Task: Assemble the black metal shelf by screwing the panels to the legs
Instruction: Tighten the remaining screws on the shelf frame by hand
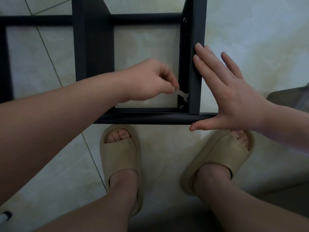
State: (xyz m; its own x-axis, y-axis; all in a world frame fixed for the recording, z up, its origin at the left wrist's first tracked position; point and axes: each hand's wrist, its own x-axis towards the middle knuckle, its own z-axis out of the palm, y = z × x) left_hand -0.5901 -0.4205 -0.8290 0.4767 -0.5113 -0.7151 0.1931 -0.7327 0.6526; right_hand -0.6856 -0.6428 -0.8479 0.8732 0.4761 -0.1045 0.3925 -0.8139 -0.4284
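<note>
Pale floor tiles (158, 139) carry the work; a person stands over it in tan slides (120, 158). Just beyond the toes, the near rail (150, 118) of the black shelf frame runs left to right.

Right hand (234, 97): spread, fingers straight and flat against the outer face of the right leg (195, 64), thumb at the rail's end.

Left hand (150, 81): pinching the handle end of a small flat wrench (181, 95) between thumb and fingertips. The wrench's long axis runs from that hand rightward and slightly nearer. Its head sits at the leg's inner face, in the near right corner; the fastener under it is hidden. One screw (181, 107) shows just nearer, by the rail.

Judgement: tightening at this corner is in hand. The left hand is the closer one and must do the turning, while rail and leg confine the swing, so short strokes are called for.

Farther off, a far screw (184, 20) shows where the far rail (145, 19) meets the leg.
</note>
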